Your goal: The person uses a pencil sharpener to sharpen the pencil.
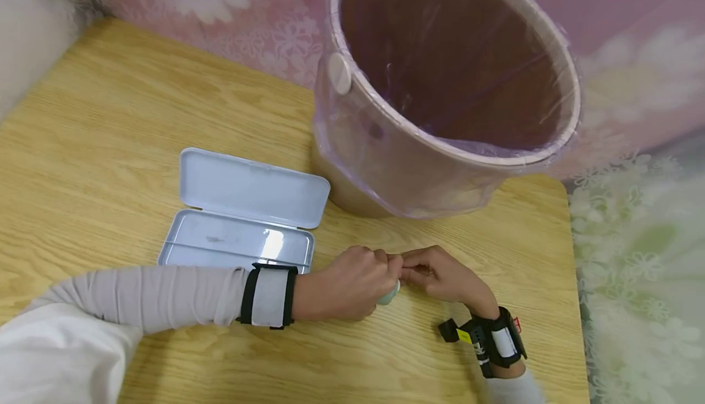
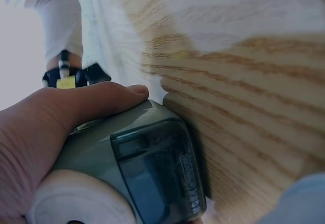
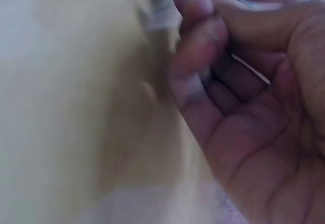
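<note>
My left hand [image 1: 355, 281] grips a small green pencil sharpener [image 2: 152, 163], which has a dark see-through window and a pale round disc on one side. In the left wrist view the thumb lies along its top. Only a bit of the sharpener's green body [image 1: 388, 294] shows below the left fingers in the head view. From the right, my right hand [image 1: 440, 272] meets it with thumb and fingers curled together. The right wrist view is blurred, but the right fingertips [image 3: 200, 33] pinch right at the green edge; what lies between them is hidden.
A light blue pencil box [image 1: 237, 232] lies opened flat behind the left wrist. Behind the hands stands a large pinkish bin [image 1: 380, 141] lined with a thin clear purple bag. The wooden table [image 1: 110, 116] ends at a right edge near the right arm; flowered cloth hangs behind.
</note>
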The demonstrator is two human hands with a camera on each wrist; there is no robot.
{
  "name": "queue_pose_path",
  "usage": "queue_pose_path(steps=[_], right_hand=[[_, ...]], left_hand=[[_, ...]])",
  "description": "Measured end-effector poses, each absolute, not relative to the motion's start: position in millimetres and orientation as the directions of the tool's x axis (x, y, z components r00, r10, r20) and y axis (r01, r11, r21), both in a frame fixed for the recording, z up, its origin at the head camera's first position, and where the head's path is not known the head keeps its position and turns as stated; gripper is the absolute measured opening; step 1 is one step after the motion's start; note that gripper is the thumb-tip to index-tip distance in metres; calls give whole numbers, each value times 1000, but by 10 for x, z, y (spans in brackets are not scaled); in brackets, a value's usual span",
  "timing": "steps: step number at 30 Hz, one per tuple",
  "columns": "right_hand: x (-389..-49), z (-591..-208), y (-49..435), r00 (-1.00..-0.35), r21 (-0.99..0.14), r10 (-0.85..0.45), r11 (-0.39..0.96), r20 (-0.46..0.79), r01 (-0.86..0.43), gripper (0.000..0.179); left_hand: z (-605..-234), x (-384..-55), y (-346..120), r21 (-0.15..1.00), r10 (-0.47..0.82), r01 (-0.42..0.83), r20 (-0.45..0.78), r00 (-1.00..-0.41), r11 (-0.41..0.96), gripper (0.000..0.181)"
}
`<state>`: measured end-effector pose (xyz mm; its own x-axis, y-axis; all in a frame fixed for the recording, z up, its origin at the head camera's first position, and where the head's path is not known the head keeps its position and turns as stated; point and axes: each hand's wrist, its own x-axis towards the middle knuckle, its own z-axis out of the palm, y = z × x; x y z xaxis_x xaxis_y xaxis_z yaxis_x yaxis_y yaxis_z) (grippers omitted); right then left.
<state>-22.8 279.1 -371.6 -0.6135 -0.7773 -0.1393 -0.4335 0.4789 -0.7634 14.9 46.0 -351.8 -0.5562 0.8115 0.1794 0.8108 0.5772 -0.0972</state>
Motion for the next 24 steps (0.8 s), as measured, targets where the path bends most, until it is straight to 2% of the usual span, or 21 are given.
queue_pose_path(steps=[4, 6, 10, 14, 18, 21, 24], right_hand=[[17, -3745, 2675, -657, -676, -751, 516, -62, -526, 19], [161, -3733, 2627, -654, -647, -756, 511, -25, -566, 20], [437, -3654, 2601, -630, -691, -777, 443, 22, -571, 19], [616, -3500, 2606, -646, -677, -759, 432, 85, -596, 16], [636, -3345, 2610, -645, -554, -748, 476, 154, -683, 9], [567, -3252, 2620, -634, -462, -746, 498, 204, -734, 23], [437, -3216, 2652, -641, -418, -727, 518, 244, -746, 34]], left_hand=[[-3500, 149, 443, -88, 807, 806, 168, -567, 585, 26], [-3497, 154, 440, -70, 801, 804, 163, -575, 591, 29], [-3493, 162, 442, -57, 799, 802, 152, -581, 594, 30], [-3488, 159, 440, -70, 798, 799, 154, -583, 598, 26], [-3499, 149, 428, -45, 798, 804, 165, -579, 593, 27], [-3506, 145, 431, -41, 805, 814, 182, -565, 580, 27], [-3509, 149, 441, -50, 813, 822, 194, -549, 567, 27]])
